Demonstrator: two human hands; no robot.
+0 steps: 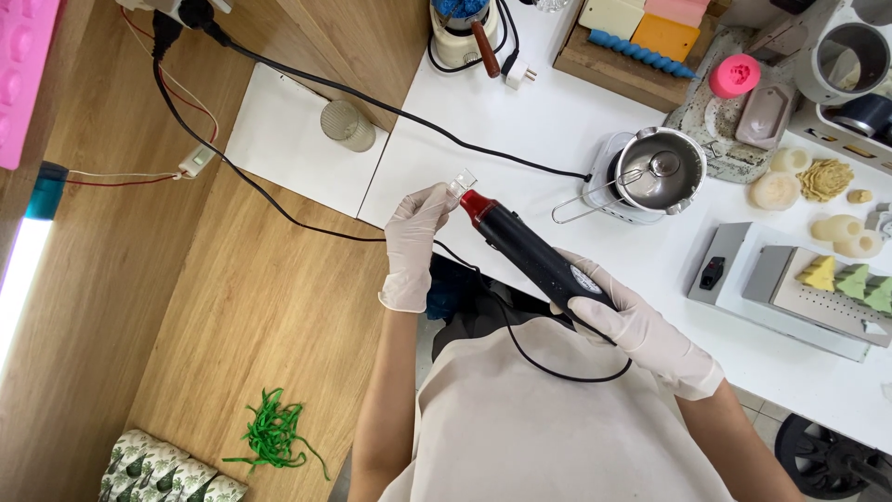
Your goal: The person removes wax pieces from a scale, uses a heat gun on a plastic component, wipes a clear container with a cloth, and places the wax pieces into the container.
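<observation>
While the left hand (415, 244) pinches a small clear glass piece (461, 180) in its gloved fingertips above the white table (548, 121) edge, the right hand (632, 325) wraps closed around a black heat gun (534, 256), red nozzle right beside the glass. Heating looks underway; finished tree and flower shapes lie well apart at right.

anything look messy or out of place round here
A loose tangle of green strips lies alone on the wooden floor, apart from the work. A white plug lies unplugged on the white table. Otherwise nothing looks spilled: the left hand holds a small clear piece at the black heat gun held by the right hand.
</observation>
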